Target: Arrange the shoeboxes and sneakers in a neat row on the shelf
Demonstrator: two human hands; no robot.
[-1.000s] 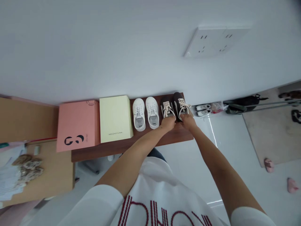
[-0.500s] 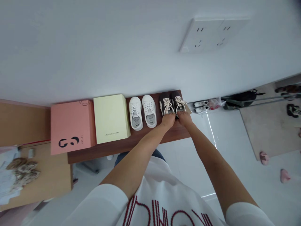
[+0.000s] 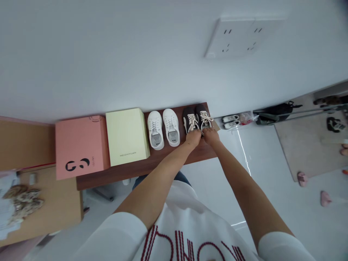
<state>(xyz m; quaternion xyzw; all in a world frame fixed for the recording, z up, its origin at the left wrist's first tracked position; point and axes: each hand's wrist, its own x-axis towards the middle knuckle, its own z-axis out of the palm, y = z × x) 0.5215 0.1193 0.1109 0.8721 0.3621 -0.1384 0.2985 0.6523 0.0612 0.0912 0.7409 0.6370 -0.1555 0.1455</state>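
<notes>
Two dark brown sneakers with cream laces stand side by side near the right end of a narrow wooden shelf (image 3: pixel 163 159), toes toward the wall. My left hand (image 3: pixel 193 138) is closed on the heel of the left dark sneaker (image 3: pixel 189 117). On the heel of the right dark sneaker (image 3: pixel 203 114) my right hand (image 3: pixel 211 136) is closed too. The fingertips of both hands are hidden by the shoes. Left of them sit a white sneaker (image 3: pixel 156 127) and its mate (image 3: pixel 171 125), laces done up.
A pale yellow shoebox (image 3: pixel 126 134) and a pink box (image 3: pixel 78 141) occupy the shelf's left part. The wall with a socket plate (image 3: pixel 241 36) rises behind. Cardboard (image 3: pixel 59 195) lies lower left. White shoes (image 3: pixel 231 122) and pink slippers (image 3: pixel 302 179) are on the floor to the right.
The right dark sneaker and my right hand have come slightly closer to the left one, narrowing the gap between the pair. The whole view has shifted a little.
</notes>
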